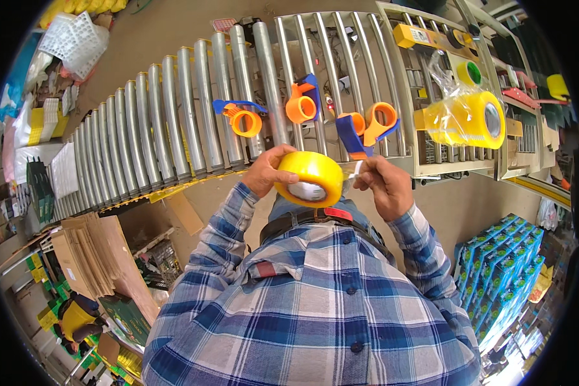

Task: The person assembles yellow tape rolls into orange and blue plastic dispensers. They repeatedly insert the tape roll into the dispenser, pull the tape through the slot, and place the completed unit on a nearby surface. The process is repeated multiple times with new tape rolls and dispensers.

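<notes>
A wide roll of yellowish packing tape [311, 176] is gripped at its left side by my left hand [270, 171], thumb across its edge. Just right of the roll, my right hand [385, 186] is closed in a pinch on a short whitish strip [356, 170]; whether it joins the roll is hard to see. Beyond my hands, three orange-and-blue tape dispensers rest on the rollers: one on the left [243, 118], one in the middle [302, 103] and one on the right [369, 128].
The roller conveyor [202, 103] runs across in front of me. On its right part lies a plastic-wrapped stack of yellow tape rolls [466, 121], near a green-cored roll [469, 73]. Flattened cardboard [96, 254] leans at left; blue boxes [498, 273] are stacked at right.
</notes>
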Demonstrator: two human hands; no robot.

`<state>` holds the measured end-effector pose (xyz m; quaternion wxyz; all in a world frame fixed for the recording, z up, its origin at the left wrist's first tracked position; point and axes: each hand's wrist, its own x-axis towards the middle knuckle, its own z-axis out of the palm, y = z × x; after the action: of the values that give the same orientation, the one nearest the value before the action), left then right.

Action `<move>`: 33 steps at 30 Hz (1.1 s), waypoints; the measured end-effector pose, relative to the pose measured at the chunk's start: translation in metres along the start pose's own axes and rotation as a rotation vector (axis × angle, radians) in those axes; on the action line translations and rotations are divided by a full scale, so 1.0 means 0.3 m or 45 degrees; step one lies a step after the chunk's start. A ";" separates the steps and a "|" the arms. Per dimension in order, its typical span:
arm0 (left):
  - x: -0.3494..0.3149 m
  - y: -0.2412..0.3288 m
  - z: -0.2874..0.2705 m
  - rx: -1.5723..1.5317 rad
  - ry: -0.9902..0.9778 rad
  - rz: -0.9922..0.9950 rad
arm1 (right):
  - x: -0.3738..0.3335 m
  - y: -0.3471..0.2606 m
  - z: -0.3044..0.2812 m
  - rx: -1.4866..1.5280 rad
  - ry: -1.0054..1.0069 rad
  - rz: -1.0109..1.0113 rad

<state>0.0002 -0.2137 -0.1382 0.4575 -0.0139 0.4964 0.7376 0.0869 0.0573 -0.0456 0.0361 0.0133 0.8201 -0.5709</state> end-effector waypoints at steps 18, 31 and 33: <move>0.160 0.198 -0.491 1.567 0.919 -0.282 | 0.023 -0.378 0.081 -0.644 0.116 -0.154; 0.294 0.040 -0.545 1.881 0.815 -0.002 | 0.053 -0.246 0.029 -0.456 0.046 -0.222; 0.305 0.046 -0.513 1.890 0.821 -0.079 | 0.086 -0.231 0.021 -0.422 -0.036 -0.251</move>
<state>-0.1293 -0.2690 -0.2496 0.2023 0.0676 0.9634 0.1626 0.0572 0.0267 0.0151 -0.0069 -0.0812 0.8997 -0.4289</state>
